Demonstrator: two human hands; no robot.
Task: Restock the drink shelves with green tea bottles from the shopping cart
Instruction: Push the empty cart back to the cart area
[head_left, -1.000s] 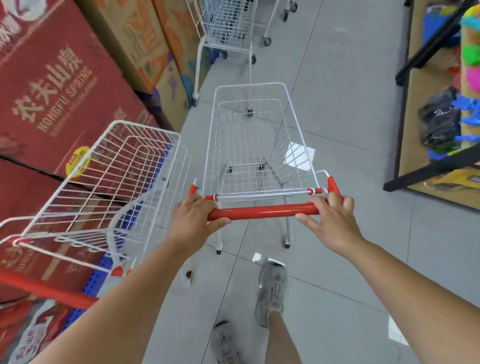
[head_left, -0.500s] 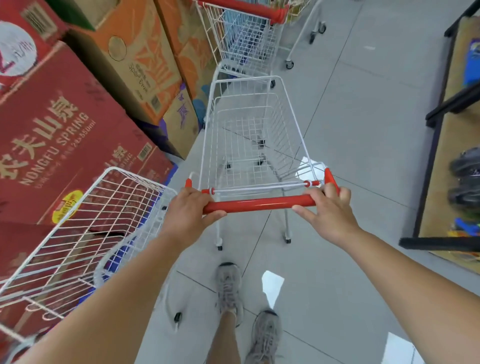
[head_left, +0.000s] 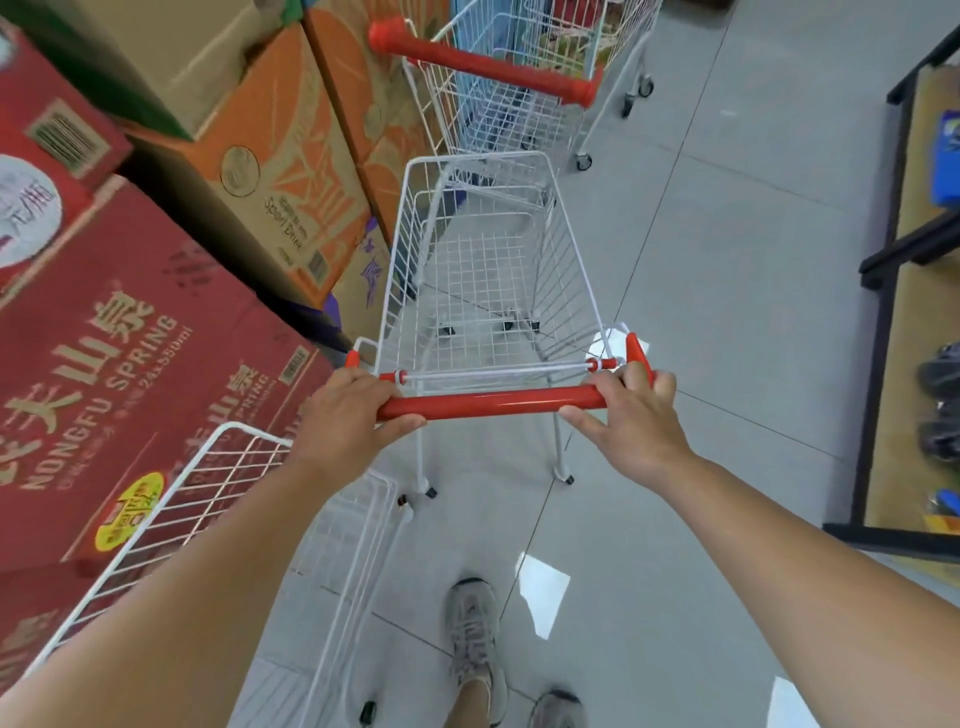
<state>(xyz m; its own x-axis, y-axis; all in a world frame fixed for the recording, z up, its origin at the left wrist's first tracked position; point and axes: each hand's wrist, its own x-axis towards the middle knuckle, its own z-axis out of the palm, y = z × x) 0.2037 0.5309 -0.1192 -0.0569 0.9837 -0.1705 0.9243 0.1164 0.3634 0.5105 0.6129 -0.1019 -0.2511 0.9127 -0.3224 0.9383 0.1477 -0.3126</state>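
Your left hand (head_left: 348, 415) and right hand (head_left: 631, 421) each wrap around one end of the shopping cart's (head_left: 488, 275) red handle (head_left: 493, 402), so you can steer between the stacked boxes (head_left: 130, 364) and the parked cart (head_left: 483, 62) ahead, though no green tea bottles show in its basket.

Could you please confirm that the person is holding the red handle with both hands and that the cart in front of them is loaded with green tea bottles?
Not quite. The left hand and right hand do both hold the red handle, but the cart's basket holds no bottles: the head view shows only its bare wire mesh.
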